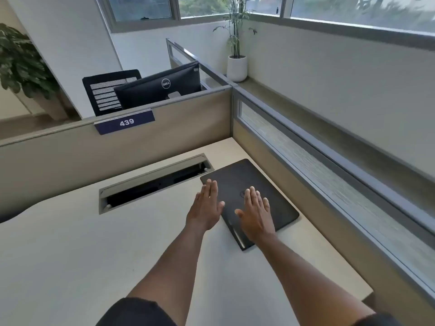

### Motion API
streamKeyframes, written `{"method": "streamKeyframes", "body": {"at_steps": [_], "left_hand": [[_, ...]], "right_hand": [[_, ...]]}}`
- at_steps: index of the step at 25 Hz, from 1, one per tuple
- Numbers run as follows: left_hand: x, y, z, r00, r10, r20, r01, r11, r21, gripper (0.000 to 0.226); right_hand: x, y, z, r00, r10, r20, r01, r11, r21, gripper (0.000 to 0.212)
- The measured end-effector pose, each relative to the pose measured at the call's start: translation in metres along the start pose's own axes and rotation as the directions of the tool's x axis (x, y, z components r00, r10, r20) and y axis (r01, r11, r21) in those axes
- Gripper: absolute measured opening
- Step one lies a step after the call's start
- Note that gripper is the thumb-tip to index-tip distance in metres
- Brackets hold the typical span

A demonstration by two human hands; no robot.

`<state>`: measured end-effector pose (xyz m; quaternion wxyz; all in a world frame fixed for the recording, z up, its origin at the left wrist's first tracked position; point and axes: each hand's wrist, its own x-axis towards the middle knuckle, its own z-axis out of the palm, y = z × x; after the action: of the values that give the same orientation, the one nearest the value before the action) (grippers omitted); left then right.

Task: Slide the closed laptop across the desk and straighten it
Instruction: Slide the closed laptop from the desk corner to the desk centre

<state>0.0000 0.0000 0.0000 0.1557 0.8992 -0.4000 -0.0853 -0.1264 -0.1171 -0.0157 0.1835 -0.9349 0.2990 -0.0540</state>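
Partition tag (pixel 124 122) reads 439, and the monitor (pixel 160 87) behind it says Dell. Closed black laptop (pixel 256 184) sits on the worktop (pixel 94 243) near the right partition, long axis angled toward the far-left. Left hand (pixel 207 208) and right hand (pixel 255 214) lie flat on the lid, fingers spread, gripping nothing.

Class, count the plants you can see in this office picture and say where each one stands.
2. A slim plant in a white pot on the window ledge; a leafy plant at the far left, its pot indistinct. Others may be hidden.
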Motion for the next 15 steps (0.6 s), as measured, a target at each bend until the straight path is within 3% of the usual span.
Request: {"method": "streamKeyframes", "body": {"at_steps": [4, 7, 10, 13, 15], "left_hand": [[0.018, 0.001, 0.011, 0.997, 0.014, 0.079, -0.016, 1.000, 0.024, 0.071], [0.033, 0.003, 0.018, 0.985, 0.009, 0.170, -0.022, 0.997, 0.078, 0.069], [0.052, -0.001, 0.021, 0.968, -0.036, 0.248, 0.008, 0.994, 0.113, 0.066], [0.075, -0.009, 0.023, 0.947, -0.101, 0.306, 0.065, 0.990, 0.126, 0.058], [0.093, -0.011, 0.025, 0.939, -0.115, 0.325, 0.076, 0.988, 0.131, 0.056]], "right_hand": [[0.000, 0.008, 0.008, 0.994, 0.107, 0.019, -0.108, 0.990, 0.088, 0.070], [-0.002, 0.013, 0.012, 0.938, 0.344, -0.030, -0.324, 0.906, 0.274, 0.068], [0.001, 0.022, 0.011, 0.822, 0.569, 0.025, -0.529, 0.746, 0.404, 0.058], [0.007, 0.030, 0.015, 0.618, 0.773, 0.145, -0.715, 0.476, 0.512, 0.053], [0.012, 0.035, 0.018, 0.512, 0.834, 0.206, -0.758, 0.326, 0.565, 0.053]]}}
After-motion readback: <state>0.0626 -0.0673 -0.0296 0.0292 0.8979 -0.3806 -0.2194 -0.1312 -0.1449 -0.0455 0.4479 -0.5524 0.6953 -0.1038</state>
